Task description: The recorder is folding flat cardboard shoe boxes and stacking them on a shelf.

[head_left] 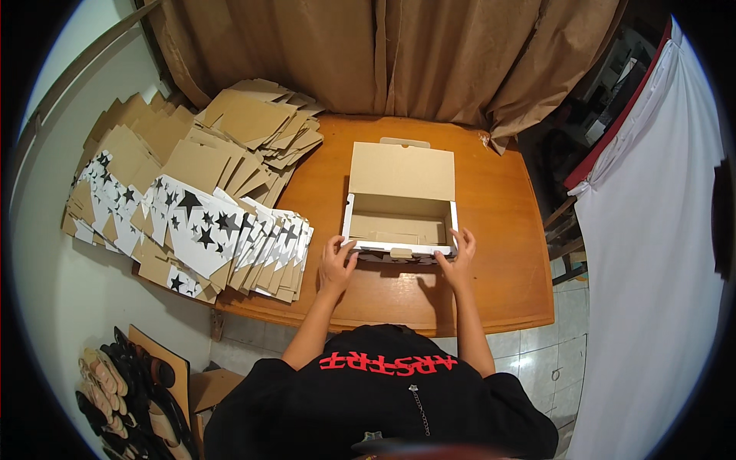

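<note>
We press our left hand against the near left corner of the cardboard box, fingers wrapped on its front wall. Our right hand grips the opposite near corner the same way. The box sits between our hands on the wooden table, its lid standing open on the far side. Left of our left hand lie flat star-printed box blanks.
</note>
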### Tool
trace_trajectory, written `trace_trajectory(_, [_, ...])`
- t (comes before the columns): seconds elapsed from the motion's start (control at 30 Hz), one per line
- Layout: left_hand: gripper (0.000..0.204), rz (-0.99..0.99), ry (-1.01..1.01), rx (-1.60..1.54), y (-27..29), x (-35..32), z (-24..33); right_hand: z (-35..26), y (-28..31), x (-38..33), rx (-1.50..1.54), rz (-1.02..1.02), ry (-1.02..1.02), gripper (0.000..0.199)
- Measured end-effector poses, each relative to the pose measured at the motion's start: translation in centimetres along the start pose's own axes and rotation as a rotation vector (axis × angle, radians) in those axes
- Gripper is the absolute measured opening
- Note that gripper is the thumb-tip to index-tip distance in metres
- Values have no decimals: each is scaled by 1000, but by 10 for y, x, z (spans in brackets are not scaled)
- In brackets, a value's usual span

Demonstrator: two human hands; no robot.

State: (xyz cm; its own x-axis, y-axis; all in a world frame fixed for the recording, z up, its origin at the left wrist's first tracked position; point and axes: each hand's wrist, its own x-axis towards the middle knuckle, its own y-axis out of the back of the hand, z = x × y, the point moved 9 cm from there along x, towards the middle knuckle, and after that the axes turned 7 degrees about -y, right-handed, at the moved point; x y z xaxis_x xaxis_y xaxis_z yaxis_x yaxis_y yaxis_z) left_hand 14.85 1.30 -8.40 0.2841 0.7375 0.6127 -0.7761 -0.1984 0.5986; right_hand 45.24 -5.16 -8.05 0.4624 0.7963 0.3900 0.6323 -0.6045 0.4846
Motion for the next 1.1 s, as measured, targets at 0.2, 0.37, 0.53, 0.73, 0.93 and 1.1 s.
trace_trajectory(0.2, [40, -98, 84, 186, -14, 5, 13, -14, -26, 1, -227, -75, -25, 38])
trace_trajectory(0.37, [28, -61, 114, 72, -10, 10, 6, -11, -23, 1, -212, -105, 9, 27])
trace_trajectory(0.53, [23, 72, 154, -25, -6, 1, 0, -5, -15, 1, -69, -146, 17, 24])
trace_trajectory(0.73, [17, 117, 93, -38, -1, 1, 8, -9, -7, -4, -23, -72, 84, 18])
trace_trajectory(0.93, [12, 137, 3, -3, 2, 8, 11, -9, -5, -4, -70, -39, 69, 14])
trace_trajectory(1.1, [22, 104, 193, -71, -7, 19, -10, 2, -8, 3, -39, -16, -163, 29])
